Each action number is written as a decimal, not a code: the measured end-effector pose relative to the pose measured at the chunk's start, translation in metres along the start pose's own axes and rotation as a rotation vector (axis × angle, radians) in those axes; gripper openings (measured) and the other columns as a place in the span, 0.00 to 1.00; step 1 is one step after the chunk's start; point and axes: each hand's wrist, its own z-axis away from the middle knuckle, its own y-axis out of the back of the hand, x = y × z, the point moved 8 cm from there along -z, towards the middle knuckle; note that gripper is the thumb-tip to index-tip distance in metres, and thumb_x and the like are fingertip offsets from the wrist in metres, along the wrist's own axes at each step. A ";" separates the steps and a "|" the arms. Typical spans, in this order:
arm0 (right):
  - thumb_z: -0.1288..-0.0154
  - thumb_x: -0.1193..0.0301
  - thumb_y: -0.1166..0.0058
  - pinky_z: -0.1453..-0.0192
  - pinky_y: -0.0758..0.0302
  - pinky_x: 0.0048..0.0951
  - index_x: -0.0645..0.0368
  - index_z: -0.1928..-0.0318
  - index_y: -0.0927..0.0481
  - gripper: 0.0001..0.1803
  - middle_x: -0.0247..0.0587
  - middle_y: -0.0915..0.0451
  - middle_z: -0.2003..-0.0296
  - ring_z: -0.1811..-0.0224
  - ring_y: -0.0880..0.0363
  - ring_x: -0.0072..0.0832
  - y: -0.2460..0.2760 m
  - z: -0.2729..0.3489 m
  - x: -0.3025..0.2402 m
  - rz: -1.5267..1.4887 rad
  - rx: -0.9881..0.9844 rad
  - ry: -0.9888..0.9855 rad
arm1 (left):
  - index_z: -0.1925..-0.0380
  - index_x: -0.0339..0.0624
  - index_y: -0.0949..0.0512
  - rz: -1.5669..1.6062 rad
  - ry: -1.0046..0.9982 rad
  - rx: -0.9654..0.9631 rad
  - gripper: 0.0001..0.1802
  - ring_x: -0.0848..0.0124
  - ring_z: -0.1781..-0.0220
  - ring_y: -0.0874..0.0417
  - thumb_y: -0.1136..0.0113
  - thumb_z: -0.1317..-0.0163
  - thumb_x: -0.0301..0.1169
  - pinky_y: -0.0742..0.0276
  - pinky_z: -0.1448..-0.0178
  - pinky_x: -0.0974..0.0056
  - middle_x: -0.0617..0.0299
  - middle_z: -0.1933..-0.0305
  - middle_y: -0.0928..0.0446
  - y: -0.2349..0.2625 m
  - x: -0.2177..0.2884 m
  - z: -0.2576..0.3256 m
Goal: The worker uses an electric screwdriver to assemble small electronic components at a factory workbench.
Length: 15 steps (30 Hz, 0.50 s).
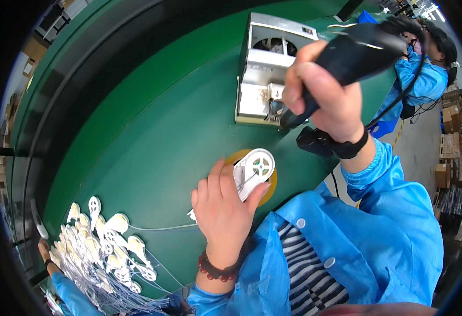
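My right hand (328, 97) is wrapped round a black electric screwdriver (365, 50), its cable trailing off to the right. The screwdriver's tip points down and left, at the near edge of an open metal box (254, 73) that looks like a screw feeder; whether they touch I cannot tell. My left hand (223, 203) grips a white plastic housing (254, 171) between thumb and fingers. The housing has a round, spoked end and a grey cable running left from under my hand. Beneath it lies a yellow ring (273, 184), mostly covered.
A heap of white housings with tangled grey cables (101, 247) lies at the lower left of the green table (157, 142). Another person's hand (44, 250) is beside it. A co-worker in a blue sleeve (423, 79) sits at the far right. Cardboard boxes (449, 142) stand beyond.
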 end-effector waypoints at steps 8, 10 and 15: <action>0.31 0.50 0.44 0.75 0.33 0.24 0.55 0.57 0.34 0.23 0.33 0.28 0.76 0.81 0.31 0.21 -0.038 0.030 -0.038 -0.232 -0.263 0.042 | 0.54 0.38 0.25 0.013 0.020 0.001 0.33 0.61 0.61 0.24 0.27 0.52 0.50 0.31 0.57 0.58 0.55 0.45 0.23 0.001 -0.004 0.000; 0.35 0.52 0.37 0.73 0.30 0.24 0.56 0.58 0.33 0.24 0.34 0.26 0.75 0.79 0.28 0.22 -0.051 0.041 -0.037 -0.274 -0.300 0.040 | 0.54 0.38 0.25 0.019 0.024 -0.003 0.33 0.61 0.61 0.24 0.26 0.53 0.50 0.31 0.58 0.58 0.55 0.45 0.23 0.000 -0.006 0.001; 0.38 0.54 0.34 0.72 0.27 0.27 0.56 0.58 0.32 0.24 0.37 0.21 0.74 0.77 0.26 0.24 -0.072 0.054 -0.034 -0.166 -0.492 0.077 | 0.53 0.38 0.25 -0.008 0.001 0.036 0.33 0.61 0.61 0.23 0.27 0.52 0.49 0.31 0.58 0.58 0.54 0.45 0.23 0.000 -0.006 0.004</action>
